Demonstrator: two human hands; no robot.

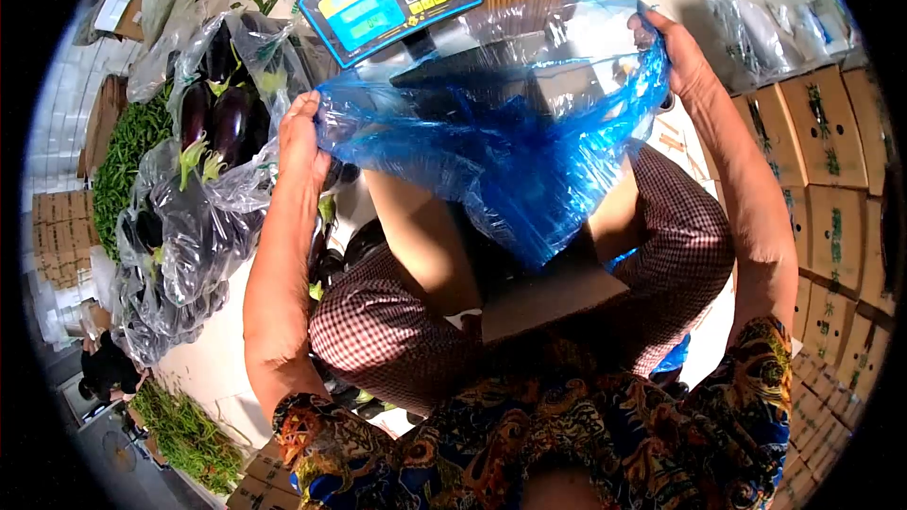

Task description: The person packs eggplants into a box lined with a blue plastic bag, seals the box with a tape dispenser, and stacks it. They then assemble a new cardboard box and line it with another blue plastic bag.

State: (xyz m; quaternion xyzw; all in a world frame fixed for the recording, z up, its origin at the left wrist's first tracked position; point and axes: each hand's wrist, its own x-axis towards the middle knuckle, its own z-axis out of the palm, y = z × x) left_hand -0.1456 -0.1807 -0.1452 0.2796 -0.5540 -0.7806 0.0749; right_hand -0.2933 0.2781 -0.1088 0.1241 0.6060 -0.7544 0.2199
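A thin blue plastic bag point(529, 161) is stretched wide between my two hands. My left hand point(302, 137) pinches its left edge, fingers closed. At the upper right, my right hand point(669, 47) grips the opposite corner with the thumb and fingers together. The bag sags in the middle over an open cardboard box point(420, 236) that stands between my knees. One box flap point(553, 304) folds out toward me. Through the bag I see a dark surface, and what lies inside the box is mostly hidden.
Beyond the bag stands a digital scale display point(387, 0). At left, eggplants point(231, 118) lie in clear plastic bags beside green chili peppers point(128, 165). Stacked cartons point(827, 127) line the right. Another person point(109, 364) is at the lower left, near more green vegetables point(189, 434).
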